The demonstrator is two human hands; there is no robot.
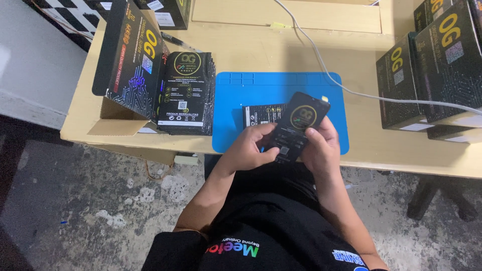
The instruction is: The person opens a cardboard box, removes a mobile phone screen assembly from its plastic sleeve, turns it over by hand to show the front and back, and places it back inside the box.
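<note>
A flat black packet (297,125) sits tilted above the blue mat (281,90), gripped by both hands: the left hand (251,148) pinches its lower edge, the right hand (321,148) clasps its right side. Another black item (258,115), seemingly a battery, lies just behind.

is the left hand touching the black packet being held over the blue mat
Touching. The head view shows the left hand with fingers curled against the black packet, opposite the right hand.

a light wooden table (361,55) carries a blue mat (241,100). left of the mat lies a stack of black packets (187,95); right of it, black boxes (427,75).
</note>
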